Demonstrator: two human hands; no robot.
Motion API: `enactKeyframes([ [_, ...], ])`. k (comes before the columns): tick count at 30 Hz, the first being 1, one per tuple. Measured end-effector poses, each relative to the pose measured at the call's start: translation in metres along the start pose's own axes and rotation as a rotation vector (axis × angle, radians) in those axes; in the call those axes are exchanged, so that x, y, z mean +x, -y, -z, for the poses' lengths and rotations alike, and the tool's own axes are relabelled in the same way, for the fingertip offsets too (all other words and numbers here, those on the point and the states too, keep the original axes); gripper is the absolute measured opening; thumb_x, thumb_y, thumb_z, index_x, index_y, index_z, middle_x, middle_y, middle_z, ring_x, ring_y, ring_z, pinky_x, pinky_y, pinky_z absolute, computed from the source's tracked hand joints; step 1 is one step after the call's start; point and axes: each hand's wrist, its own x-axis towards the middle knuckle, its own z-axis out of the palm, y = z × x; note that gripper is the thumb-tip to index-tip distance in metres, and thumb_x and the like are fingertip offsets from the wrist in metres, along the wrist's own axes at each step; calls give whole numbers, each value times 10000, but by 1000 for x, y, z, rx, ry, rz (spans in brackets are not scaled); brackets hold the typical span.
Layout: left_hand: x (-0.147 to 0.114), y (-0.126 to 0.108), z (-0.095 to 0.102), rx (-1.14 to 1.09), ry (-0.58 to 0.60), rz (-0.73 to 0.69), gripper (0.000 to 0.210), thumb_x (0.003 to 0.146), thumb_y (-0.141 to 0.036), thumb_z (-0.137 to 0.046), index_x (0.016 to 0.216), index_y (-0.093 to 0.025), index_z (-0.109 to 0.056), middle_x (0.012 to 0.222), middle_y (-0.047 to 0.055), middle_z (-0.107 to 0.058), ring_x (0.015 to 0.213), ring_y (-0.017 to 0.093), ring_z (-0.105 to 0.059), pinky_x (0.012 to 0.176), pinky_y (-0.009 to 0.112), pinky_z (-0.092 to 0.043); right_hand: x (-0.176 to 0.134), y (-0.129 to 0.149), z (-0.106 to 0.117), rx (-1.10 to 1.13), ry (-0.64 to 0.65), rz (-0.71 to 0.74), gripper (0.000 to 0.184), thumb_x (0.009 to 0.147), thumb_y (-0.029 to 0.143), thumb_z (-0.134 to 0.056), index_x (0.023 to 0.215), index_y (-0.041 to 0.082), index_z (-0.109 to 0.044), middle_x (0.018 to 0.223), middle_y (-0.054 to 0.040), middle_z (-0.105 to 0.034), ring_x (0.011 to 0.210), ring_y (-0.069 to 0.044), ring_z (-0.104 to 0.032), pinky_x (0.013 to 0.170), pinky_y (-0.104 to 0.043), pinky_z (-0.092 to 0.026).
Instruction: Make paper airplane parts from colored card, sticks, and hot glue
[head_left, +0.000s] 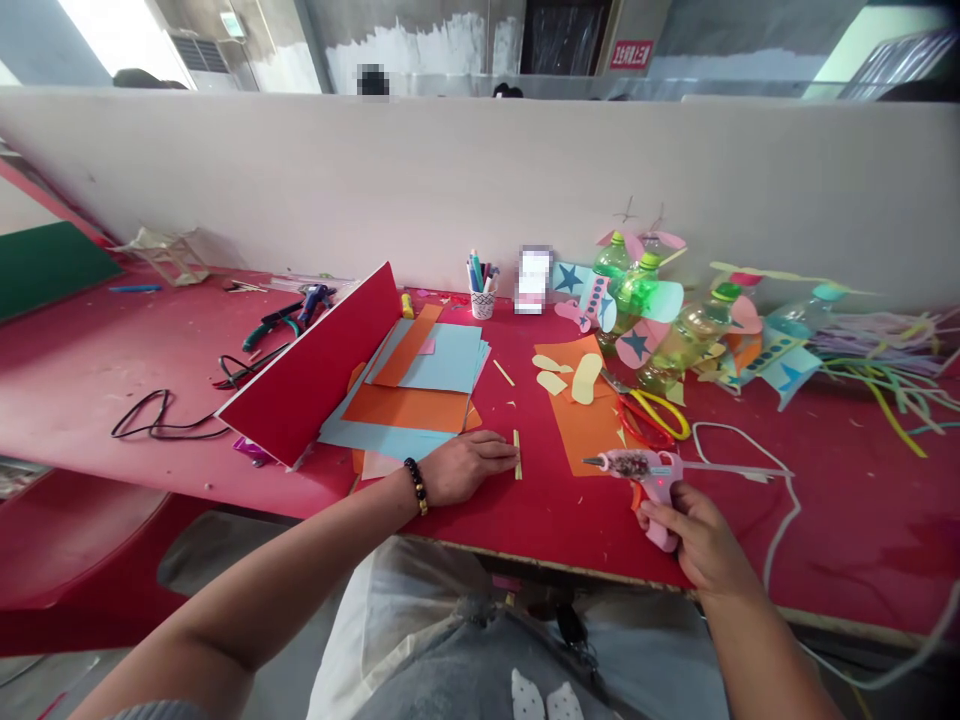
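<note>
Red wall sign (631, 54) carries white Chinese characters, apparently beginning 卫生间; remainder too small to confirm. Content on the smartphone screen (534, 278) is pixelated and illegible.

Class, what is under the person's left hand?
The left hand partly covers a pale strip; both strip ends show on the red table. Anything beneath the palm is hidden.
</note>
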Motion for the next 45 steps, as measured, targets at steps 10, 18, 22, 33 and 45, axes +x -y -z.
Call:
enactKeyframes([
  [10,3,-1,2,17,15,-6,459,902,-114,-379,1341,-205,-477,1348,55,-522,1245,206,-430,1070,365,-359,-1,-1,1,-1,17,2,284,618,328,-784,761,152,-614,591,-21,-616,526,-132,-536,478,-236,-392],
  [18,4,-3,1,17,13,1,462,908,-121,-373,1351,-216,-464,1344,57,-526,1238,200,-435,1054,364,-370,-2,2,-2,-18,0,13,298,595,343,-790,744,155,-613,593,-26,-618,531,-143,-542,490,-249,-404],
  [22,5,-4,0,36,24,8,460,910,-127,-367,1350,-215,-465,1357,48,-514,1226,210,-435,1050,371,-364,-2,2,-2,-13,9,12,294,599,344,-789,747,156,-618,591,-22,-620,532,-139,-542,491,-241,-402],
  [33,6,-7,-2,78,14,22,449,916,-143,-361,1345,-218,-471,1350,56,-519,1189,214,-446,1024,382,-377,-2,-1,0,8,6,9,276,609,324,-790,757,163,-622,594,-15,-622,532,-137,-545,493,-241,-404],
  [45,7,-10,-1,106,29,38,456,896,-117,-398,1335,-209,-482,1361,46,-507,1190,224,-434,1027,365,-365,-2,-2,1,28,8,-3,259,625,305,-793,761,161,-626,598,-9,-629,540,-116,-546,504,-215,-407],
])
